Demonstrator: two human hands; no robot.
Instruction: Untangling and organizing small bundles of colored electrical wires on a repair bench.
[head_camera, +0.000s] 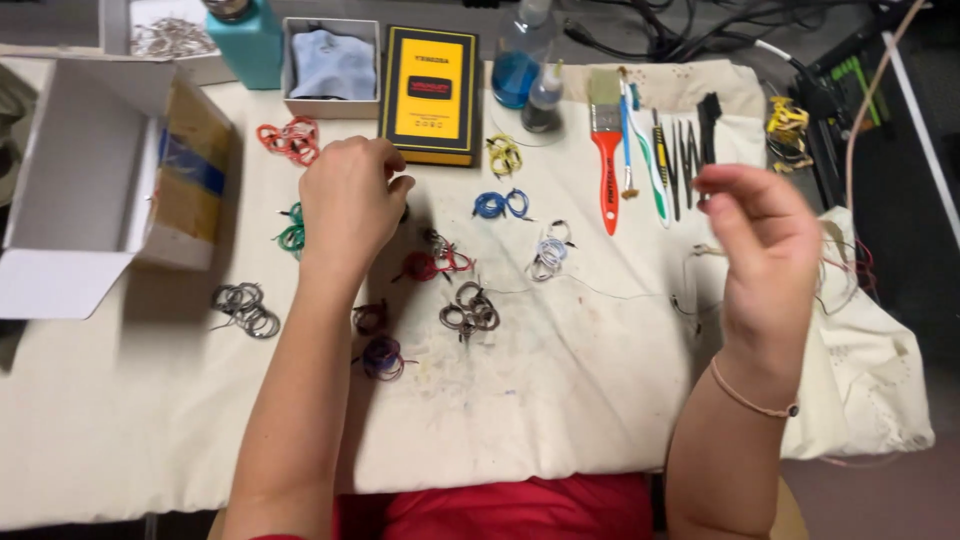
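My left hand (350, 200) hovers over the cloth-covered table (560, 390), fingers curled near the bottom edge of a yellow and black box (430, 95); whether it pinches anything I cannot tell. My right hand (765, 245) is raised at the right, fingers loosely bent, with a thin wire (640, 296) trailing on the cloth below it. Small coils of wire lie around my left hand: red (433, 264), orange (292, 138), green (291, 232), blue (500, 204), grey (247, 307), brown (470, 310), purple (382, 356).
An open white cardboard box (90, 190) sits at the left. At the back stand a teal bottle (248, 40), a small box with blue cloth (332, 65) and a blue liquid bottle (520, 60). A red-handled brush (606, 150), toothbrush (645, 150) and tweezers (682, 160) lie at the right.
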